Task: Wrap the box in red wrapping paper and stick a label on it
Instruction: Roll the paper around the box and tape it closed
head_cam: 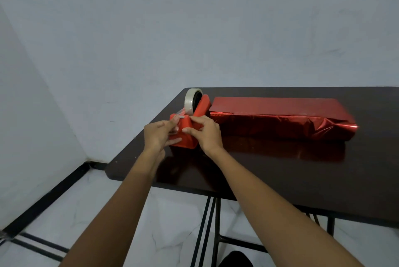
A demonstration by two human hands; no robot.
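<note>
A long box [280, 120] covered in shiny red wrapping paper lies across the dark table [269, 169], its right end crumpled. At its left end stands a red tape dispenser [187, 137] with a roll of clear tape [191, 100]. My left hand [157, 137] pinches the free end of the tape strip [180, 115] near the dispenser's cutter. My right hand [207, 135] grips the dispenser's body from the right side. No label is in view.
The table's left and near edges lie close to the dispenser. Beyond them is white tiled floor [86, 212] and a pale wall. Black table legs [207, 230] show below the near edge.
</note>
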